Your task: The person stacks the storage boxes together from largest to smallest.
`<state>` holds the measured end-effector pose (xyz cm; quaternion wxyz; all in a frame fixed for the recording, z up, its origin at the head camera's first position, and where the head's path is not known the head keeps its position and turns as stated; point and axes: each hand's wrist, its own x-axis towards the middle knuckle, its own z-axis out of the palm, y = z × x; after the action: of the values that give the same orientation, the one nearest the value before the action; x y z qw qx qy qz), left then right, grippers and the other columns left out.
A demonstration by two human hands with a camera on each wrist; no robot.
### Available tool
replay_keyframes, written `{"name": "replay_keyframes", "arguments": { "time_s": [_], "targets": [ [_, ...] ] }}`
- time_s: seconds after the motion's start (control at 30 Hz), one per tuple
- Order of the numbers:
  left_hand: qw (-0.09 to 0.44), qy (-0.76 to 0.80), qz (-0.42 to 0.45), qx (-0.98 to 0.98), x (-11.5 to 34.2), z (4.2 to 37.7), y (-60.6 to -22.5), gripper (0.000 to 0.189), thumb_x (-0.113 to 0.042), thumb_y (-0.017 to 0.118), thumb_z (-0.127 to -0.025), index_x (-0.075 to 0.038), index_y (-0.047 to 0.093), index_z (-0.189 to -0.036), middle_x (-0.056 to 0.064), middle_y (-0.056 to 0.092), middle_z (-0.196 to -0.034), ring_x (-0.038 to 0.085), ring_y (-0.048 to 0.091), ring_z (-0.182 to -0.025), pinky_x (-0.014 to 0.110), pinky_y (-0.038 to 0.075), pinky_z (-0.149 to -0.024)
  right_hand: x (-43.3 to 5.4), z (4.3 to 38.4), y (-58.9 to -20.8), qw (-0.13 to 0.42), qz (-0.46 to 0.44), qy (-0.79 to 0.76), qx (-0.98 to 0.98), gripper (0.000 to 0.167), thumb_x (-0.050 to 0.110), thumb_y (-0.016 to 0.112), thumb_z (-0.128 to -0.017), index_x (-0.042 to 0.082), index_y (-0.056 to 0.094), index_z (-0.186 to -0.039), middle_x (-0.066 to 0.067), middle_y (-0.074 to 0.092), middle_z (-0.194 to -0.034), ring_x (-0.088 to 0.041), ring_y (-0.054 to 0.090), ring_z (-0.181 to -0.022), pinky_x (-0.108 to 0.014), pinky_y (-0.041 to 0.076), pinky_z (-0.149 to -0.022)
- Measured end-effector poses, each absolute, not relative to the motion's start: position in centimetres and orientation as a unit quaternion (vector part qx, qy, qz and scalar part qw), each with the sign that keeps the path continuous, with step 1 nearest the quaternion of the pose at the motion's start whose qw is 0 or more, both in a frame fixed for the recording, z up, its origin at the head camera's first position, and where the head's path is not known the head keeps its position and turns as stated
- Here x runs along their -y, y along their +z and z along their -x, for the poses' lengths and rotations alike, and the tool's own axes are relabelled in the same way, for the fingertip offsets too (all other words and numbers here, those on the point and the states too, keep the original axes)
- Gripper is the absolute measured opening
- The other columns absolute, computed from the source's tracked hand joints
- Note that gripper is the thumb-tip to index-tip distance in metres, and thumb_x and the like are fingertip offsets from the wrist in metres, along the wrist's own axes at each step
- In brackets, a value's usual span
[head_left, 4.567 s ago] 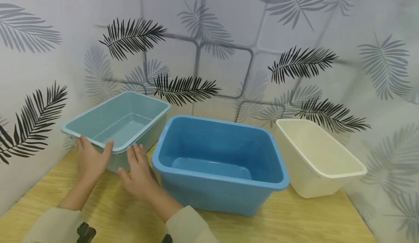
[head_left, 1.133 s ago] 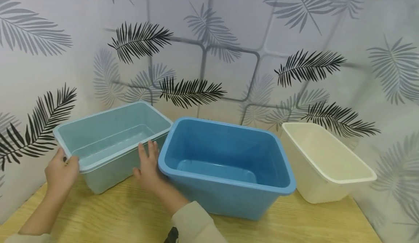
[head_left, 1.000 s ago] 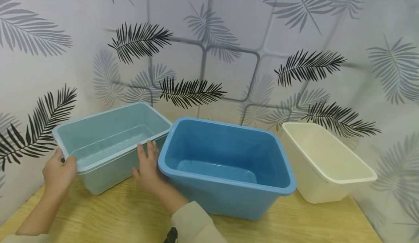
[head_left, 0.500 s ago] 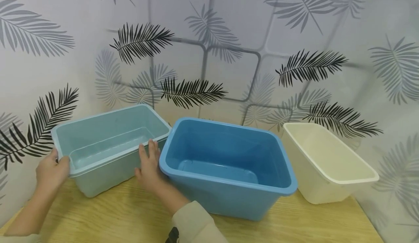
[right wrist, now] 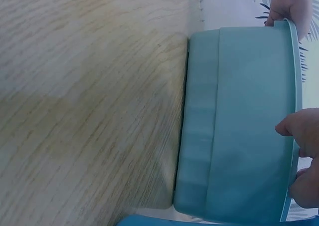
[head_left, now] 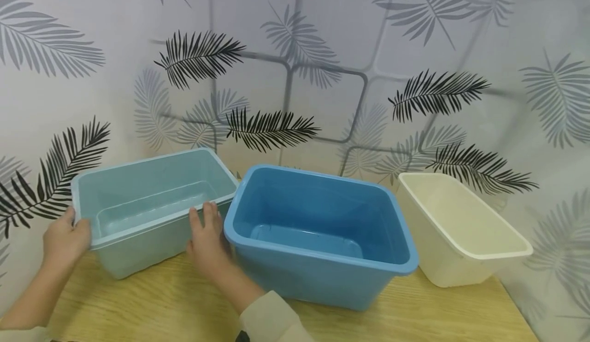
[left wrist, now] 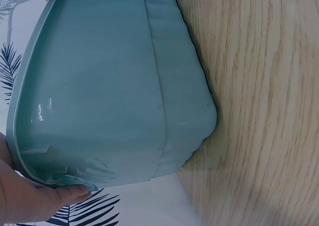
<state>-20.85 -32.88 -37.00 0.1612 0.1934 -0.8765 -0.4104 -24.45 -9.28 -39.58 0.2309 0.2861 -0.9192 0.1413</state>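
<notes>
A pale teal plastic tub point(head_left: 152, 250) stands at the left of the wooden table. My left hand point(head_left: 64, 237) grips the tub's left end at the rim. In the left wrist view the thumb point(left wrist: 72, 193) lies just below that rim, against the end wall. My right hand point(head_left: 209, 242) touches the tub's long front side, fingertips at the rim, in the narrow space beside a blue plastic tub point(head_left: 313, 275). In the right wrist view the right hand point(right wrist: 304, 151) overlaps the teal tub's rim.
The blue tub sits mid-table, its left rim close to the teal tub's right corner. A cream tub point(head_left: 447, 260) stands at an angle on the right. Behind the table point(head_left: 152, 314) is a leaf-patterned wall covering point(head_left: 322, 40).
The left hand has moved from the tub's near rim to its left end. The teal tub has turned lengthwise across the table and shifted slightly left and nearer. The right hand has stayed alongside it.
</notes>
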Motion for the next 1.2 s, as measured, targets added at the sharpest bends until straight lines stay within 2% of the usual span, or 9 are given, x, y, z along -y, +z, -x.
{"name": "replay_keyframes", "arguments": {
  "time_s": [0.07,0.17,0.27,0.4,0.5,0.63,0.9,1.07,1.2],
  "targets": [
    [0.181,-0.395,-0.185,0.882,32.8,20.7,-37.0,0.055,-0.007,0.026,-0.091,0.016,0.012,-0.138,0.042,0.015,-0.139,0.057,0.019,-0.129,0.062,0.019,-0.106,9.3,24.3,-39.7,0.25,-0.287,0.127,0.916,0.059,0.018,0.072,-0.079,0.008,0.048,-0.132,-0.016,0.04,-0.136,-0.033,0.038,-0.132,-0.035,0.037,-0.107],
    [0.241,-0.348,-0.152,0.893,32.3,20.4,-37.1,0.052,-0.005,0.031,-0.089,0.022,0.025,-0.133,0.045,0.025,-0.135,0.061,0.027,-0.122,0.065,0.024,-0.102,9.2,24.2,-39.8,0.264,-0.291,0.119,0.912,0.059,0.019,0.073,-0.078,0.008,0.048,-0.131,-0.016,0.04,-0.135,-0.032,0.039,-0.131,-0.035,0.038,-0.106],
    [0.291,-0.297,-0.111,0.903,31.6,19.9,-37.3,0.051,-0.005,0.035,-0.088,0.025,0.03,-0.129,0.045,0.03,-0.132,0.061,0.03,-0.119,0.065,0.024,-0.101,9.0,24.2,-39.8,0.268,-0.292,0.114,0.911,0.06,0.021,0.073,-0.079,0.008,0.048,-0.131,-0.016,0.04,-0.134,-0.032,0.039,-0.131,-0.035,0.037,-0.106],
    [0.295,-0.25,-0.067,0.92,30.4,19.3,-37.6,0.052,-0.01,0.035,-0.092,0.024,0.028,-0.131,0.042,0.027,-0.137,0.055,0.022,-0.13,0.064,0.021,-0.104,8.9,24.1,-39.9,0.268,-0.297,0.117,0.909,0.06,0.021,0.073,-0.079,0.008,0.047,-0.132,-0.016,0.04,-0.135,-0.033,0.039,-0.131,-0.036,0.037,-0.107],
    [0.318,-0.207,-0.028,0.925,29.4,19.1,-38.0,0.047,-0.009,0.042,-0.091,0.022,0.038,-0.126,0.041,0.034,-0.133,0.053,0.029,-0.128,0.067,0.03,-0.096,8.8,24.0,-39.9,0.265,-0.3,0.119,0.908,0.06,0.02,0.072,-0.079,0.007,0.047,-0.132,-0.017,0.039,-0.135,-0.033,0.039,-0.131,-0.036,0.037,-0.107],
    [0.364,-0.149,0.029,0.919,28.2,19.2,-38.7,0.039,-0.007,0.053,-0.087,0.021,0.05,-0.113,0.041,0.045,-0.123,0.056,0.043,-0.114,0.066,0.039,-0.088,8.6,23.9,-39.8,0.258,-0.3,0.119,0.911,0.06,0.02,0.072,-0.079,0.008,0.046,-0.133,-0.017,0.039,-0.136,-0.033,0.038,-0.132,-0.036,0.036,-0.107],
    [0.392,-0.1,0.05,0.913,27.6,19.2,-39.7,0.039,-0.021,0.052,-0.093,0.015,0.06,-0.105,0.038,0.052,-0.118,0.054,0.048,-0.108,0.062,0.039,-0.091,8.5,23.7,-39.5,0.247,-0.287,0.088,0.921,0.061,0.024,0.071,-0.081,0.012,0.045,-0.135,-0.012,0.039,-0.137,-0.028,0.037,-0.133,-0.031,0.037,-0.106],
    [0.368,-0.097,0.04,0.924,28.0,19.2,-39.8,0.041,-0.025,0.046,-0.096,0.013,0.06,-0.105,0.037,0.051,-0.119,0.053,0.046,-0.111,0.06,0.036,-0.093,8.5,23.7,-39.6,0.26,-0.296,0.073,0.916,0.06,0.026,0.071,-0.081,0.013,0.046,-0.134,-0.011,0.041,-0.136,-0.028,0.039,-0.133,-0.031,0.038,-0.106],
    [0.361,-0.09,0.042,0.927,28.4,19.2,-39.7,0.04,-0.025,0.047,-0.096,0.012,0.061,-0.104,0.036,0.054,-0.117,0.053,0.047,-0.111,0.06,0.036,-0.093,8.4,23.6,-39.8,0.292,-0.308,0.066,0.903,0.061,0.026,0.073,-0.078,0.012,0.049,-0.132,-0.013,0.044,-0.133,-0.029,0.043,-0.13,-0.032,0.039,-0.105]
  ]
}}
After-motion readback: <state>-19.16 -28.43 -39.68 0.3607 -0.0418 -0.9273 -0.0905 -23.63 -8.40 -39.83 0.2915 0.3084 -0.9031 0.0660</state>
